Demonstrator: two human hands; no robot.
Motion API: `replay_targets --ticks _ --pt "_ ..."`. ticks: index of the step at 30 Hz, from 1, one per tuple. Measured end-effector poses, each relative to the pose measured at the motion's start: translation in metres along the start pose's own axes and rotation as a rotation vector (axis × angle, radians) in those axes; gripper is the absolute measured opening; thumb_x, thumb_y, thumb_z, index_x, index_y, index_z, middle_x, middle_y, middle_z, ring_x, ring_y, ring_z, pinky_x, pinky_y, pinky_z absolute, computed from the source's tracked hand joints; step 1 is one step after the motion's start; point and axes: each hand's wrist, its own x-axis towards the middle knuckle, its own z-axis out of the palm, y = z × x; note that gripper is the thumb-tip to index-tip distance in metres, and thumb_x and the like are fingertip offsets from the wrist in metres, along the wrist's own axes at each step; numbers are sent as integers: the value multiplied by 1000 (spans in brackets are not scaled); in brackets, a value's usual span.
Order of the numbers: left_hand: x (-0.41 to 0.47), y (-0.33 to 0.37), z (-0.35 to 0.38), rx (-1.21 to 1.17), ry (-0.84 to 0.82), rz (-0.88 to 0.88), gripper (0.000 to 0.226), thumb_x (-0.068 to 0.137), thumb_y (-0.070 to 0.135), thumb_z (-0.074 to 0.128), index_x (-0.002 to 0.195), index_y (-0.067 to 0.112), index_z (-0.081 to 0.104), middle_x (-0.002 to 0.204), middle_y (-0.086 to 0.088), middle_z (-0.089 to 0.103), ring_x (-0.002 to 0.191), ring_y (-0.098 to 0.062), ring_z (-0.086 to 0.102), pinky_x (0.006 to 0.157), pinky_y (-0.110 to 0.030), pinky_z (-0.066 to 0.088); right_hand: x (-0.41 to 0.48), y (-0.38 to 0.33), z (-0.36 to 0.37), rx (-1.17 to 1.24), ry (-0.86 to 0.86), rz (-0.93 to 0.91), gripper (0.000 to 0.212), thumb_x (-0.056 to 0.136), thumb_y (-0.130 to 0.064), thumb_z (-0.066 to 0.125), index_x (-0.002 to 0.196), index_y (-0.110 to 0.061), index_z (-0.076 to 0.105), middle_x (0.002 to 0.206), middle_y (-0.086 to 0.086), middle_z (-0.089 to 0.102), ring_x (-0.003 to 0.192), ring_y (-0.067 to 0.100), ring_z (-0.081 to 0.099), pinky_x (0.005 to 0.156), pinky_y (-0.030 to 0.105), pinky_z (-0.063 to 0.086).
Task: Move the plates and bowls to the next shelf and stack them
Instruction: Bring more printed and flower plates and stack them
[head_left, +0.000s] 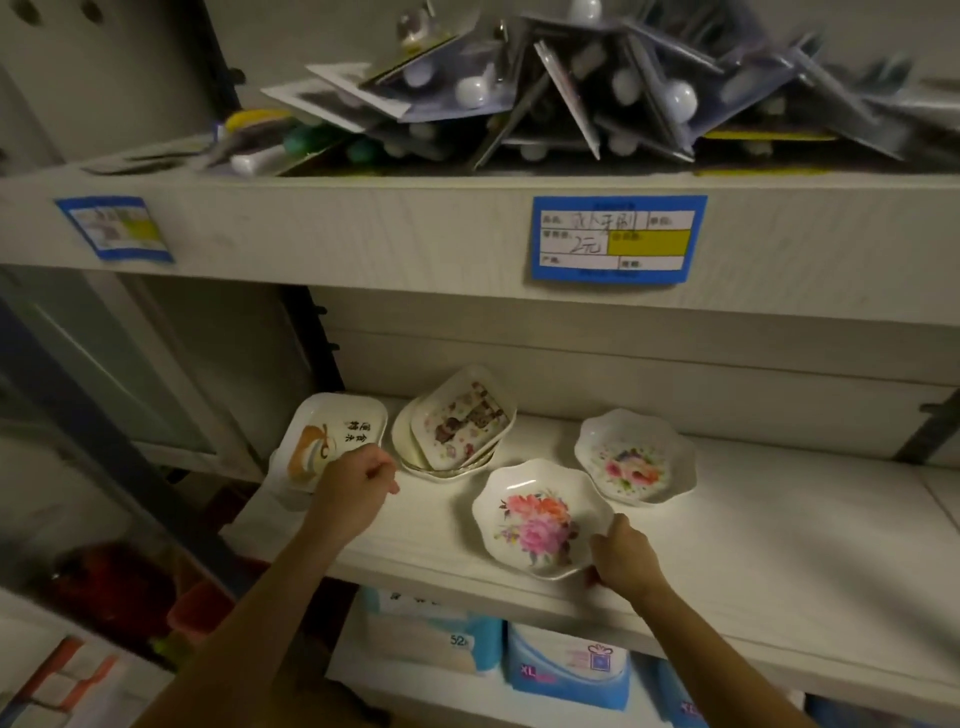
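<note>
— White laminate shelving (779, 545), dim light. The middle board carries the crockery. Landmark: the stack of rectangular dishes (460, 421) near the back wall.
— Hands?
— The right hand (621, 558) is front-right of the stack. Its fingers are curled over the near-right rim of the peony plate (537, 517), clamped on it. The plate looks flat on the board, not lifted yet.
— Left?
— The left hand (353, 488) is just front-left of the stack, fingers curled in at the near corner of the cartoon dish (322, 436). I can't tell whether it pinches the rim or only sits against it.
— Anything else?
— A second floral plate (631, 457) sits right of the stack, well apart from both hands.
— Step?
— My read: pickup phase, nothing transferred yet. The next move is to raise the peony plate level and clear of the board edge, carry it to the neighbouring shelf, and seat it as a base. The scalloped plates should nest if the rims line up. The rectangular dishes probably need their own pile.
</note>
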Motion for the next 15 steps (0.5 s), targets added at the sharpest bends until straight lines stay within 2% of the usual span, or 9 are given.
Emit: replay_targets --ticks 2,4,7,8,10,11,13,15 --pt "14 1 5 -19 44 9 18 89 7 47 79 12 61 81 -8 68 75 -25 61 64 -29 44 -11 4 -9 -7 7 -37 22 96 -18 40 112 -3 43 90 10 66 75 24 66 73 33 56" --pt "32 5 15 -34 69 7 15 87 5 50 88 4 66 86 -10 65 82 -25 60 71 -29 43 -23 9 -21 2 20 -65 13 98 -19 38 105 -8 40 79 2 60 59 14 61 59 22 52" --pt "67 7 37 -29 -35 -94 20 87 6 48 71 4 59 79 -12 54 81 -25 52 69 -29 36 -40 16 -40 17 43 -58 8 99 -19 37 103 -13 36 85 5 59 55 10 59 52 17 46" --pt "76 8 43 -11 -74 -155 19 89 10 47 76 2 59 84 -17 55 85 -28 54 69 -30 37 -44 18 -45 19 54 -48 8 99 -19 37 104 -12 36 87 5 60 56 10 59 51 16 46" --pt "92 5 54 49 -124 -291 32 91 21 46 110 -4 55 106 -21 57 99 -33 56 77 -35 44 -51 24 -55 21 66 -30 12 99 -17 36 108 -10 39 83 3 61 56 10 59 49 14 44" --pt "97 4 58 84 -144 -334 38 91 23 46 118 -4 51 109 -20 56 99 -32 56 78 -36 45 -54 27 -58 22 70 -26 13 98 -16 35 108 -10 40 79 1 60 55 10 60 48 14 44" --pt "104 3 67 123 -140 -370 38 92 19 46 121 -5 50 108 -20 57 97 -29 56 74 -33 43 -60 33 -65 23 77 -15 13 98 -15 34 108 -10 40 75 -1 59 53 10 59 47 14 43" --pt "114 4 75 97 -127 -397 38 91 12 50 123 -7 47 120 -23 56 103 -32 57 79 -30 47 -65 38 -70 27 87 3 14 98 -15 33 110 -10 40 76 -1 59 53 10 59 47 14 43"
